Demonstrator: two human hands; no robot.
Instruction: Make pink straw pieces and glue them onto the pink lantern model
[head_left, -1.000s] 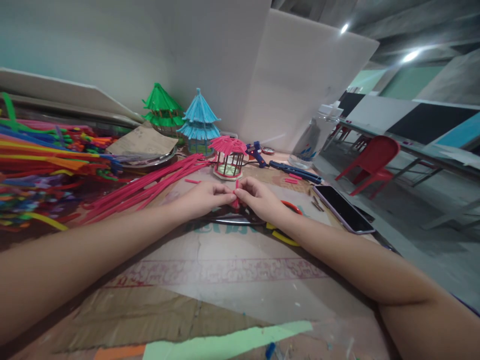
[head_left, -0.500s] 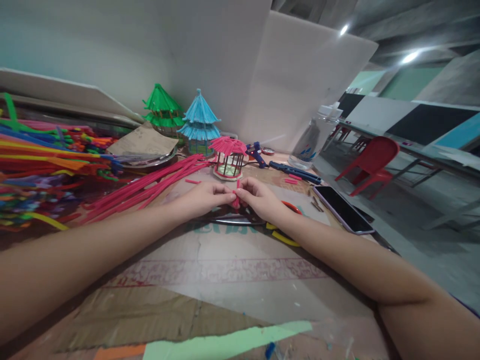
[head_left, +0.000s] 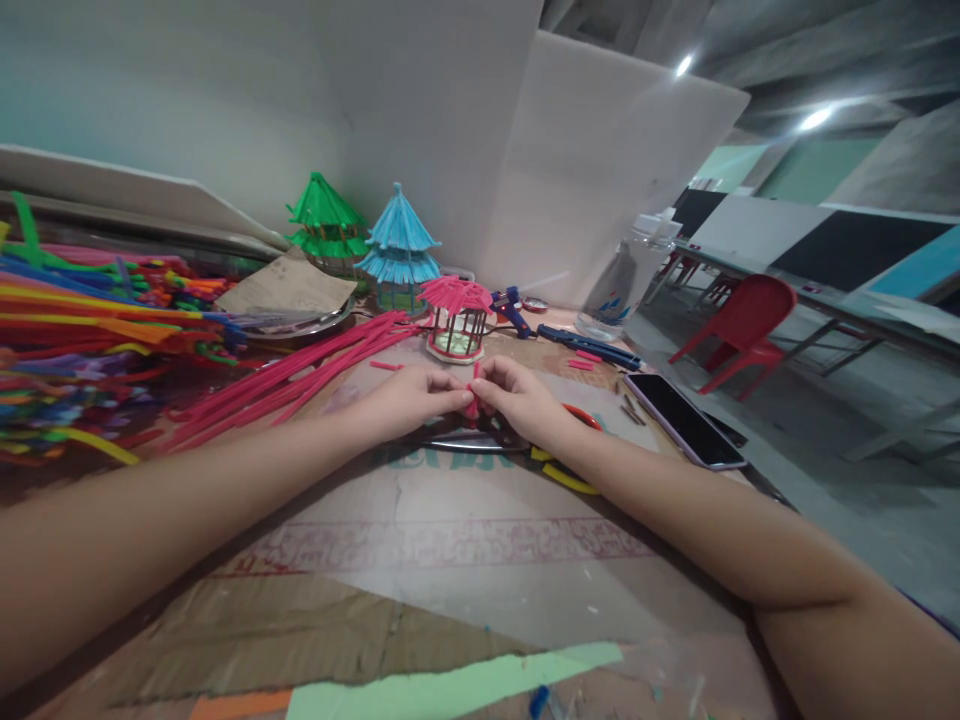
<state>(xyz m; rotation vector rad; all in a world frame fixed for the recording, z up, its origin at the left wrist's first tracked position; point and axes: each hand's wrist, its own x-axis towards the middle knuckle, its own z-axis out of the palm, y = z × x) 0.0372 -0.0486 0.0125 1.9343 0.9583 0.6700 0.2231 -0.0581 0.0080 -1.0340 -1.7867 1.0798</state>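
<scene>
My left hand (head_left: 424, 393) and my right hand (head_left: 516, 393) meet over a dark tray (head_left: 450, 441), fingertips almost touching. Both pinch a short pink pipe cleaner (head_left: 472, 408), partly hidden by the fingers, with one end sticking up between them. Just behind the hands stands a small pavilion (head_left: 457, 320) with a pink pipe-cleaner roof and thin brown posts. To the left lies a bundle of long pink pipe cleaners (head_left: 300, 378). Part of a pair of scissors or pliers with orange and yellow handles (head_left: 571, 478) shows under my right wrist.
Blue (head_left: 399, 240) and green (head_left: 324, 215) pavilions stand at the back. A glue gun (head_left: 510, 308), a dark blue long tool (head_left: 589, 345), a plastic jug (head_left: 616, 285) and a phone (head_left: 686, 420) lie rightward. Colourful pipe cleaners (head_left: 97, 320) fill the left side.
Both hands stay nearly in place, with only small finger movement around the pink pipe cleaner. Its lower part looks narrower and straighter now. The view has shifted very slightly.
</scene>
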